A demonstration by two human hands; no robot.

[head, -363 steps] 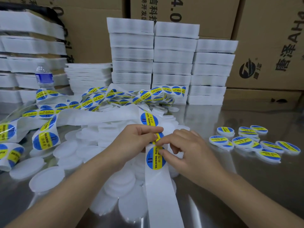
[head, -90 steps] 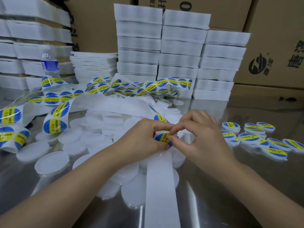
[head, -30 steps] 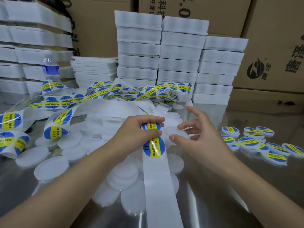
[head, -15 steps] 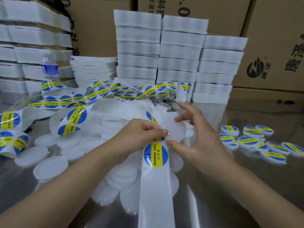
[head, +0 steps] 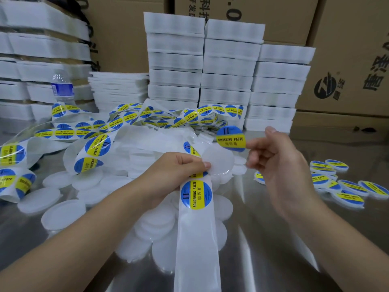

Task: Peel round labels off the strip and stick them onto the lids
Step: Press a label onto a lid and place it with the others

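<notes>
My left hand [head: 179, 171] grips the white backing strip [head: 195, 239], which runs down toward me with one blue-and-yellow label [head: 195, 193] on it just below my fingers. A bare white lid [head: 219, 163] sits upright against my left fingertips. My right hand [head: 277, 163] pinches the edge of a peeled round label [head: 231, 139] and holds it in the air just above that lid. More of the strip [head: 126, 121], full of labels, loops across the back of the table. Several bare lids [head: 63, 213] lie in a heap under my hands.
Several labelled lids [head: 341, 182] lie at the right on the shiny metal table [head: 273, 249]. Stacks of white foam trays [head: 200, 66] and cardboard boxes [head: 347, 60] stand behind. A water bottle [head: 62, 87] stands at the back left.
My right hand has peeled a label off the strip and lifted it up and to the right. The bare lid it was holding now rests at my left fingertips.
</notes>
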